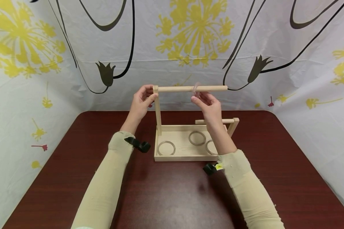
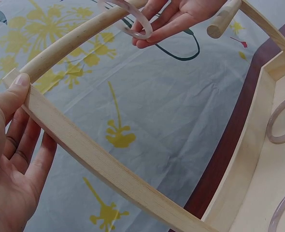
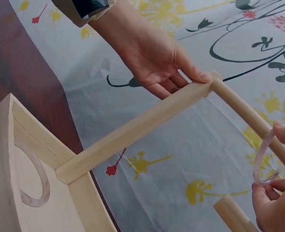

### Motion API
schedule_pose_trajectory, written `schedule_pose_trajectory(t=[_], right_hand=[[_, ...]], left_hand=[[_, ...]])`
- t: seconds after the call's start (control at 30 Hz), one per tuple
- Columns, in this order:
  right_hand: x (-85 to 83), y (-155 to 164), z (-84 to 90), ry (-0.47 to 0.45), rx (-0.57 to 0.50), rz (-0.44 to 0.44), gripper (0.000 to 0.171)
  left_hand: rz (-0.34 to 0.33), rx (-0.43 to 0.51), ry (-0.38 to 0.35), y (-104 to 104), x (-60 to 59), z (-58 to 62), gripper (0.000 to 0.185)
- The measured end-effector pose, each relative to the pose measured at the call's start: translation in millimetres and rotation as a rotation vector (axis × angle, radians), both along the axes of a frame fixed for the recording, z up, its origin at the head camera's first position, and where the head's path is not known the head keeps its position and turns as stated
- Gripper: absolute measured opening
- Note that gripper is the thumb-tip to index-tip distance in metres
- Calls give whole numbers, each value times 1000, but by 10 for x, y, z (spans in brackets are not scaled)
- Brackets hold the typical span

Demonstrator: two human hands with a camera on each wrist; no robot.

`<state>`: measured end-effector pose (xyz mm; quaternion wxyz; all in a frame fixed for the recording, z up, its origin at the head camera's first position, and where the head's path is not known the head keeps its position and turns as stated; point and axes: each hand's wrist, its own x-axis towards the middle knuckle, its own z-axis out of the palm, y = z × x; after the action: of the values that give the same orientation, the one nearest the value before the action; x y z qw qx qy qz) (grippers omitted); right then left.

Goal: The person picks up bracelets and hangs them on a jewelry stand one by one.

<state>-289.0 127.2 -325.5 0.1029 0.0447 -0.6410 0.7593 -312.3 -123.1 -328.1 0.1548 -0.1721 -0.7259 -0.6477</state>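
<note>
A wooden bangle stand has a tall post (image 1: 158, 111) with an upper round rod (image 1: 175, 89) reaching right from its top. My left hand (image 1: 139, 103) holds the post's top corner, thumb in front and fingers behind, as the left wrist view shows. A pale translucent bangle (image 3: 258, 164) hangs around the upper rod, partway along it. My right hand (image 1: 212, 106) pinches that bangle at its lower side between thumb and fingers. The rod's right end sticks out past the bangle.
The stand's shallow tray (image 1: 186, 158) rests on the dark red table (image 1: 172, 190). Three similar bangles lie in it, one at the left (image 1: 175, 148), one in the middle (image 1: 197, 132), one partly behind my right forearm. A lower rod (image 1: 200, 121) extends left from a short post (image 1: 232, 126).
</note>
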Motion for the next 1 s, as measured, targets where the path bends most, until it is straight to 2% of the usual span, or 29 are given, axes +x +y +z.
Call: schedule_pose_trajectory(t=[0.53,1.0], right_hand=[[12,-82,-11,27,27,19,58],[-1,-107,-31,29,107,10,59]], left_hand=[[-1,1,-2,-2,-11,-11,32],[3,5,-7,-1,-1,-12,33]])
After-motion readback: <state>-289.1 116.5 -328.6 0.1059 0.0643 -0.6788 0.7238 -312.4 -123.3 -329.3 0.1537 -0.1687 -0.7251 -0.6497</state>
